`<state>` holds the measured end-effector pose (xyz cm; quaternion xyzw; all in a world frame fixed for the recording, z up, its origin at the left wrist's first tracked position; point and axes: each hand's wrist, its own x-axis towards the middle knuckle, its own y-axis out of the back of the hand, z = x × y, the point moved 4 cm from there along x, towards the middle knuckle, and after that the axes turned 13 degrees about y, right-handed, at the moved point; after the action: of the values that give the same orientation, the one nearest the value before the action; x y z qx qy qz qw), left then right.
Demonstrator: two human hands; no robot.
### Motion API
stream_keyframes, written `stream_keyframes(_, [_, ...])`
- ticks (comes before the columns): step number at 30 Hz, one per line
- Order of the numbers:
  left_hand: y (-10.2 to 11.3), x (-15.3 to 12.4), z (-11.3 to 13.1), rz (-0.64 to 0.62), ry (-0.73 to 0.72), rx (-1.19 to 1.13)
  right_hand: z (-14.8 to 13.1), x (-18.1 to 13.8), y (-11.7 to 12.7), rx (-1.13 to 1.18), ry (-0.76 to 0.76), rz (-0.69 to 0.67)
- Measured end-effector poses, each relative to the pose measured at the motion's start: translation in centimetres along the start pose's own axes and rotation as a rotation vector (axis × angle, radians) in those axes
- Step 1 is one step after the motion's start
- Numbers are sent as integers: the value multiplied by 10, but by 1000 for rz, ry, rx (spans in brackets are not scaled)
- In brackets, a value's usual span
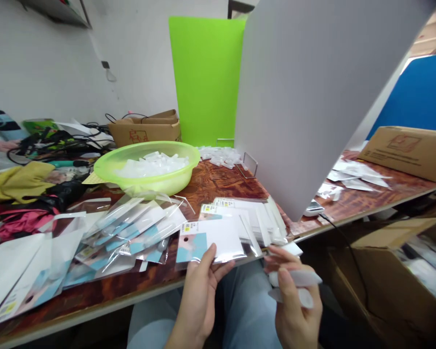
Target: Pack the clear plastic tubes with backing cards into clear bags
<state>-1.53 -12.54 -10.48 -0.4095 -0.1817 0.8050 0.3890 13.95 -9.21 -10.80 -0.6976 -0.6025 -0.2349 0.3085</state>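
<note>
The wide reddish-brown, wood-grained surface (209,177) carries a round lime-green plastic bowl (160,185) heaped with frosty white plastic bits (156,164). My left grip (204,283) pinches, thumb on top, the near side of a flat rectangular white, blue and pink card in clear plastic (221,237), above the surface's front edge. My right grip (297,296) curls around smooth, translucent white, elongated pieces (305,278). Holding several together, I could drop one; the slick plastic could slip if my thumb eases.
</note>
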Motion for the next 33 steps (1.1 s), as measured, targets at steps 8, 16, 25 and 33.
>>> stream_keyframes(8, [11,0,8,6,204,375,37,-11,24,-85,-446,189])
stream_keyframes(16, [17,-13,9,-13,-13,92,7,-20,-26,551,-737,-57])
stream_keyframes(25, [19,-23,14,79,-76,59,11,-23,-17,369,-522,-186])
stream_keyframes(33, [9,-18,-2,-108,16,83,1,-18,-19,84,-350,-304])
